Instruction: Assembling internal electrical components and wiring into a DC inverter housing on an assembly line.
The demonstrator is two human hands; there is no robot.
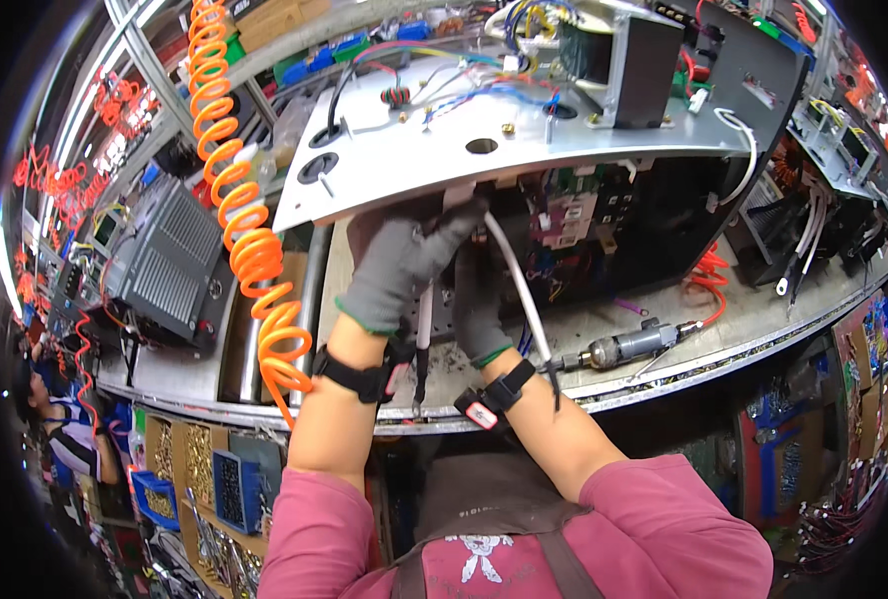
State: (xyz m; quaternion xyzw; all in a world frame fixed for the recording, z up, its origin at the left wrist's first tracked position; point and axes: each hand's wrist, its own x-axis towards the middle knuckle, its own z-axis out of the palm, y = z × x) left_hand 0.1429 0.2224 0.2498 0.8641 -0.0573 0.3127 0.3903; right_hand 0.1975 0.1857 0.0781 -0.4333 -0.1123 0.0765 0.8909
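Note:
Both my hands wear grey gloves and reach under the raised silver metal panel (404,170) of an electrical unit. My left hand (399,265) is closed, its fingers bent together by the upper end of a white cable (512,265); what they grip is hidden. Just right of it and lower, my right hand (478,304) points up into the shadowed opening, its fingertips covered by the left hand and the dark. The white cable hangs down past my right wrist to a black end. A second white cable (425,324) hangs between my forearms. Circuit boards (569,215) show inside the unit.
A pneumatic screwdriver (628,346) lies on the bench (584,389) right of my hands. An orange coiled air hose (249,230) hangs at the left. Other units stand left (169,265) and right (813,210). Bins of screws (199,459) sit below; another person (69,429) is far left.

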